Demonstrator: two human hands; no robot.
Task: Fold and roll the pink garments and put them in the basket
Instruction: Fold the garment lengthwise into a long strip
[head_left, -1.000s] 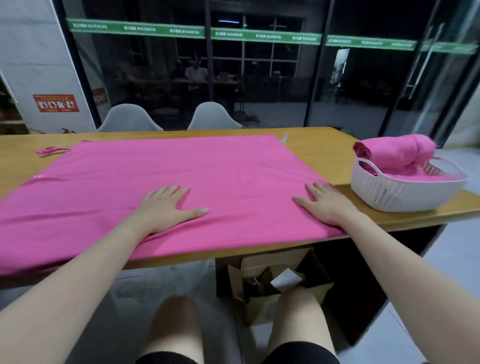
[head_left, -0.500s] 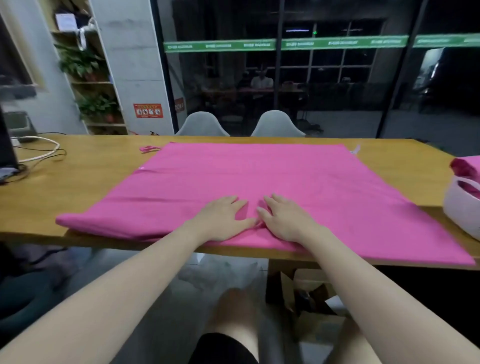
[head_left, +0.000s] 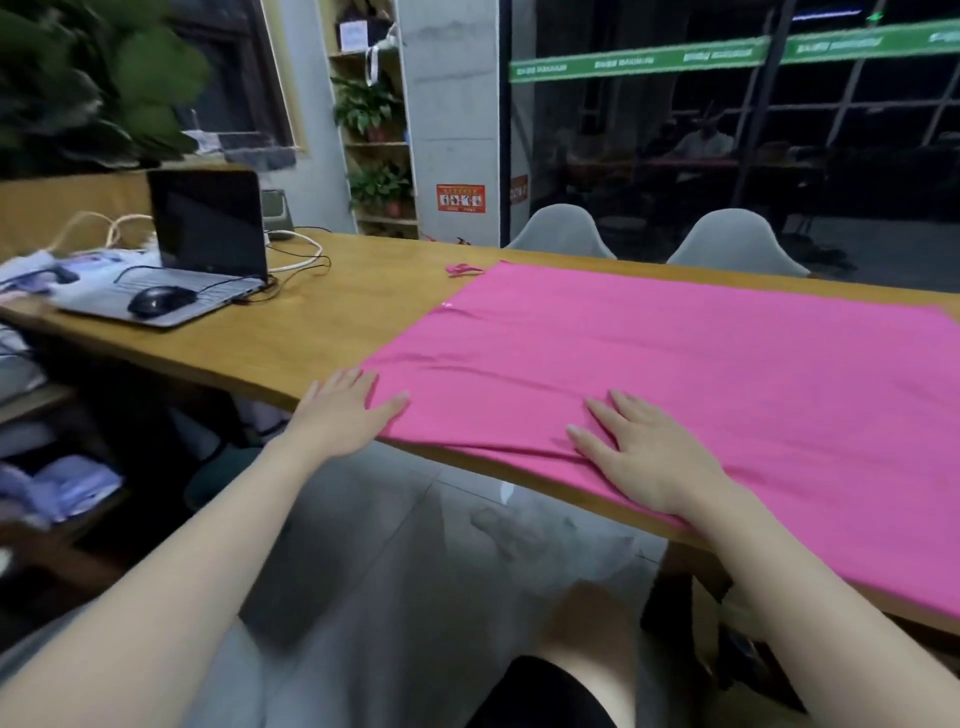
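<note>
Far to the left of both hands, an open laptop (head_left: 208, 239) with a dark screen sits on the wooden table (head_left: 291, 332), with a black mouse (head_left: 161, 300) resting on its keyboard deck and pale cables (head_left: 296, 254) looping behind it. No brand name can be read on the laptop.

Nearer, the left hand (head_left: 345, 415) lies flat with fingers straight at the table's front edge, its fingers on the bare wood and its thumb pressing on the left corner of the pink garment (head_left: 701, 395). That garment is spread flat over the table and reaches from this hand out past the right border of the view. A small pink scrap (head_left: 464, 268) lies on the wood beyond the left hand, just off the garment's far corner.

To the right, well apart from the left hand, the right hand (head_left: 644, 457) rests palm down on the garment near its front hem, fingers straight and spread, where the cloth bunches into shallow creases.

Behind the hands, an orange sign (head_left: 461, 198) on a pillar and a green banner (head_left: 639, 58) across the glass carry writing too small to read. Two pale chairs (head_left: 561, 231) stand at the far side.
</note>
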